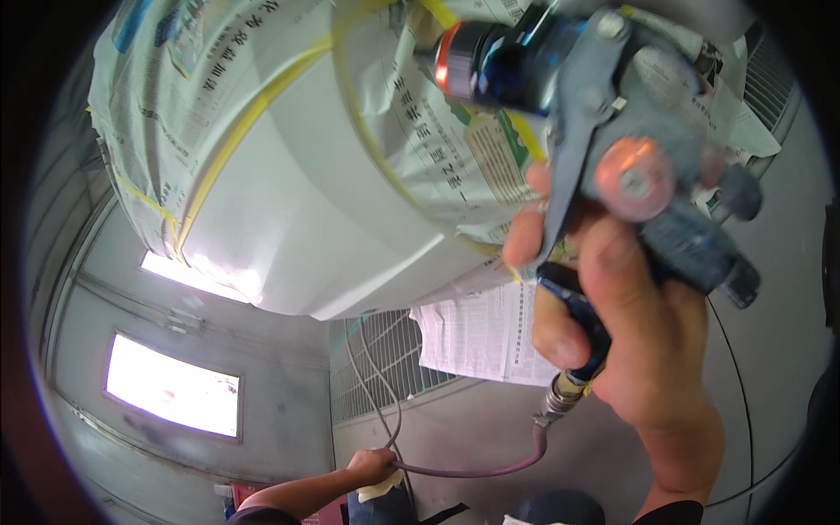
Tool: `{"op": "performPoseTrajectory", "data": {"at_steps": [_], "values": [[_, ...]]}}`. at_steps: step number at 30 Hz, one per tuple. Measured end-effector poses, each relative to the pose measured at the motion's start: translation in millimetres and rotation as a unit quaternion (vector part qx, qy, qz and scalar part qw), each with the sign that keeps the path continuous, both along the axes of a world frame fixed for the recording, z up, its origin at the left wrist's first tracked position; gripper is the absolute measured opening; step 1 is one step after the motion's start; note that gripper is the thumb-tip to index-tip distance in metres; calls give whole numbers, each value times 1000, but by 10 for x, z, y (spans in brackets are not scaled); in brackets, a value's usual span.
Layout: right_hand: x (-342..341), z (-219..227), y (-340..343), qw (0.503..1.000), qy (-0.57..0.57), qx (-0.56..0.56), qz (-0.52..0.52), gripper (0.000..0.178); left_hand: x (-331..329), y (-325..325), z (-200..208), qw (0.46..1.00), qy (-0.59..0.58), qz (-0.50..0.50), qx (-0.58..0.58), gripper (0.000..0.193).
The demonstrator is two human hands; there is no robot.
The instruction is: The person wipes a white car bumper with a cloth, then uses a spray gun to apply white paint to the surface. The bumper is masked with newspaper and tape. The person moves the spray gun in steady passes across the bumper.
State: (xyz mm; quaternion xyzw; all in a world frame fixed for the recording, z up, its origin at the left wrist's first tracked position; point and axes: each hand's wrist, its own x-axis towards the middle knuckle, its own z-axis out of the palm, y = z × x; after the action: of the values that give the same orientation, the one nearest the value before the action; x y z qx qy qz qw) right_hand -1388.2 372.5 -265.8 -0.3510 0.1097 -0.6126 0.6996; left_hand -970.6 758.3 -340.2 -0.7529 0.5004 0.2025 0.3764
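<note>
My right hand (643, 324) is wrapped round the handle of a spray gun (604, 105), with fingers at its long grey trigger lever. The gun is raised close to the view, its dark nozzle end with an orange ring pointing left in front of a white painted car panel (324, 192). A coupling (564, 395) joins the handle's lower end to a reddish air hose (499, 473). Low in the view, my left hand (372, 466) is closed round that hose. Something pale yellow, perhaps a cloth (381, 486), shows just below my left hand.
Newspaper (437, 149) and yellow masking tape (249, 118) border the panel. A loose newspaper sheet (477, 337) hangs below it, over a floor grating (385, 350). The hose loops across the grey floor (630, 455). A lit window-like panel (172, 385) is in the left wall.
</note>
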Motion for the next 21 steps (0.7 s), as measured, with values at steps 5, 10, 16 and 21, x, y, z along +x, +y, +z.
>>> {"op": "performPoseTrajectory", "data": {"at_steps": [5, 10, 16, 21], "values": [[63, 201, -168, 982, -189, 20, -16, 46, -23, -159, 50, 999, 17, -24, -30, 26], [70, 171, -220, 993, -108, 9, 54, 39, -35, -201, 54, 999, 22, -24, -32, 26], [228, -363, -51, 991, -3, 5, 136, 33, 93, -38, -9, 999, 24, -17, -31, 27], [299, -937, 137, 980, 91, 66, 165, 30, 58, -165, -88, 1000, 7, -10, -8, 30]]}}
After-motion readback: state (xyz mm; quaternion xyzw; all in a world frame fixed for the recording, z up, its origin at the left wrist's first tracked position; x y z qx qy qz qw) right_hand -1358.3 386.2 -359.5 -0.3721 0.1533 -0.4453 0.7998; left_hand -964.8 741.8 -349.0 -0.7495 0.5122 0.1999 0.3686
